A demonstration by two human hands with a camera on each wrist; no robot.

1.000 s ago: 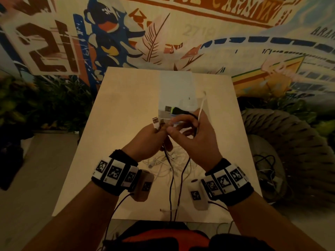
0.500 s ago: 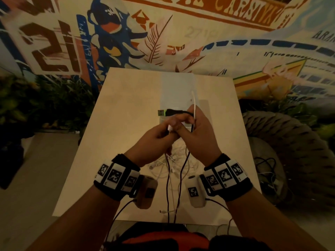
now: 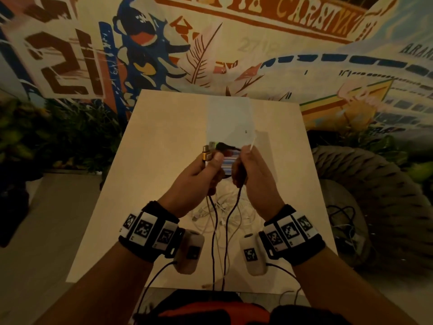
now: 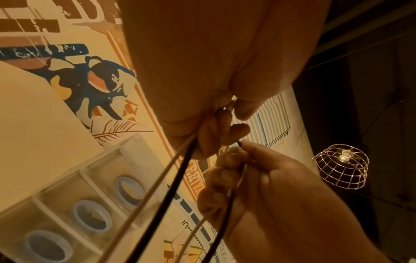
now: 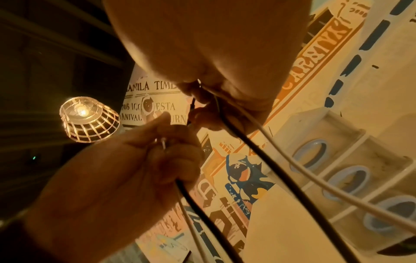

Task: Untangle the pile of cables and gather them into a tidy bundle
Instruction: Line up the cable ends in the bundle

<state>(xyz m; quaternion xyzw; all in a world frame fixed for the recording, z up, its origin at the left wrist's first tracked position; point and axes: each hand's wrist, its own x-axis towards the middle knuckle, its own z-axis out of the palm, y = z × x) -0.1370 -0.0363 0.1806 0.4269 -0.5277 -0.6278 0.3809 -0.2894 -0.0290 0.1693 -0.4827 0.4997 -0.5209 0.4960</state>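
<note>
Both hands are raised above the light table [image 3: 164, 184]. My left hand [image 3: 209, 163] grips a cluster of cable plugs, with a gold connector [image 3: 207, 154] and a black plug [image 3: 223, 145] sticking out past the thumb. My right hand [image 3: 242, 160] holds a black cable [image 3: 226, 240] and a white cable end [image 3: 252, 146]. A second black cable [image 3: 213, 240] hangs from the left hand. Both run down past the front table edge. A loose pile of white cables [image 3: 225, 212] lies under the hands. The wrist views show a black cable [image 4: 162, 204] [image 5: 270, 169] and a white cable [image 4: 139, 197] [image 5: 315, 179] leaving each fist.
A clear organizer box [image 3: 229, 118] with blue tape rolls [image 4: 92, 215] stands at the table's far middle. A woven rope seat [image 3: 375, 195] holding more wires [image 3: 339, 214] sits right of the table. A mural wall lies behind, plants at left, and a wire lamp [image 4: 341, 165] hangs overhead.
The hands met half a second ago and have now drawn slightly apart. The gold connector now shows in my left hand's grip; the white cable end has tilted right.
</note>
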